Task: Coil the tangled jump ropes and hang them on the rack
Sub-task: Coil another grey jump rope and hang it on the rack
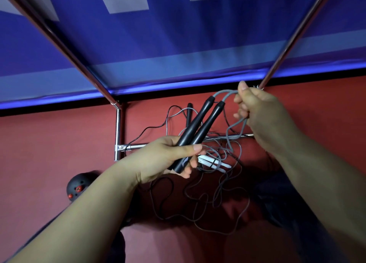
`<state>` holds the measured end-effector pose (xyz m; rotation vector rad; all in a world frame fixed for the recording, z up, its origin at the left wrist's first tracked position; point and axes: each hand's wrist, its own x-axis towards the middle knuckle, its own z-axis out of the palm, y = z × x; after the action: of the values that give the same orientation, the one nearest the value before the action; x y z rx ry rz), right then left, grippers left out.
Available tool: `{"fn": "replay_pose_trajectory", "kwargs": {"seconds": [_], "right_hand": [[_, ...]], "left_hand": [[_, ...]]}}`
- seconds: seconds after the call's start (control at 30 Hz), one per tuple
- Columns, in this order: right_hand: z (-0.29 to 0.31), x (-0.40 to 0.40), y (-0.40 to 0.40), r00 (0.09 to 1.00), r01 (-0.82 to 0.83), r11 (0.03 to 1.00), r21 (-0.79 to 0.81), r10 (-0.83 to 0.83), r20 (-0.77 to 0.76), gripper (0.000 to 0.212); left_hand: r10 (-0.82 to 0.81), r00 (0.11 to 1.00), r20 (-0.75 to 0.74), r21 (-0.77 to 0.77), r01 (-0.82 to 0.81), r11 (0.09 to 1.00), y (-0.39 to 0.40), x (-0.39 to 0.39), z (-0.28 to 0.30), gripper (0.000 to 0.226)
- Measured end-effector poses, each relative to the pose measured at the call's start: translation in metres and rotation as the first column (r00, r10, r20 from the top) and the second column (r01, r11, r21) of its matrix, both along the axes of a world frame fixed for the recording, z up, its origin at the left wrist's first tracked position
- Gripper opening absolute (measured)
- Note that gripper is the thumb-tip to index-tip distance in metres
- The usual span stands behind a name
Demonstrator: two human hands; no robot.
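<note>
Two black handles (200,128) side by side, gripped in left hand (168,159); right hand (255,106) pinches their grey cord (227,93). Third black handle (189,114), two white handles (213,162) in floor tangle (198,193) beneath rack (118,128).

**Red floor, blue banner wall**

Red floor (59,144) (looks like matte sport flooring) fills the lower half. Behind it a blue banner wall (178,35) with pale grey-white blocks up top and a lighter blue band lower down. Black strip (59,109) where the wall meets the floor. Dim indoor light, bluish sheen along the banner's bottom edge.
</note>
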<state>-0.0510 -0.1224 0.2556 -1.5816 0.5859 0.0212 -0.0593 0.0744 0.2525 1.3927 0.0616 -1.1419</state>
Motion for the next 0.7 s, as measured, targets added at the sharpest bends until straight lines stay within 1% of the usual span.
{"fn": "replay_pose_trajectory", "kwargs": {"seconds": [0.13, 0.27, 0.33, 0.4, 0.5, 0.6, 0.67, 0.7], "right_hand": [[-0.003, -0.002, 0.003, 1.0, -0.011, 1.0, -0.017, 0.011, -0.005, 0.037], [-0.006, -0.008, 0.013, 0.991, -0.133, 0.99, -0.039, 0.134, 0.028, 0.034], [-0.008, -0.01, 0.02, 0.98, -0.198, 0.98, -0.024, 0.198, 0.002, 0.035], [-0.008, -0.012, 0.026, 0.969, -0.243, 0.97, 0.027, 0.244, -0.051, 0.037], [-0.007, -0.019, 0.039, 0.92, -0.352, 0.933, 0.073, 0.36, -0.156, 0.039], [-0.011, -0.027, 0.054, 0.86, -0.443, 0.893, 0.086, 0.45, -0.241, 0.034], [-0.014, -0.031, 0.06, 0.808, -0.509, 0.855, 0.095, 0.513, -0.289, 0.037], [-0.016, -0.033, 0.061, 0.781, -0.549, 0.831, 0.088, 0.547, -0.302, 0.041]], "left_hand": [[0.058, 0.998, 0.015, -0.029, -0.057, 0.998, -0.003, 0.0, 0.0, 0.022], [0.194, 0.979, -0.057, -0.094, -0.198, 0.976, -0.008, 0.002, 0.0, 0.021], [0.277, 0.955, -0.104, -0.093, -0.286, 0.954, -0.011, 0.005, -0.001, 0.02], [0.378, 0.911, -0.167, -0.09, -0.396, 0.914, -0.015, 0.006, -0.001, 0.02], [0.515, 0.801, -0.304, -0.101, -0.565, 0.819, -0.02, 0.011, 0.001, 0.02], [0.508, 0.73, -0.457, -0.16, -0.63, 0.76, -0.022, 0.012, 0.006, 0.022], [0.481, 0.7, -0.529, -0.204, -0.654, 0.728, -0.02, 0.015, 0.007, 0.022], [0.482, 0.691, -0.538, -0.213, -0.665, 0.716, -0.018, 0.017, 0.007, 0.022]]}}
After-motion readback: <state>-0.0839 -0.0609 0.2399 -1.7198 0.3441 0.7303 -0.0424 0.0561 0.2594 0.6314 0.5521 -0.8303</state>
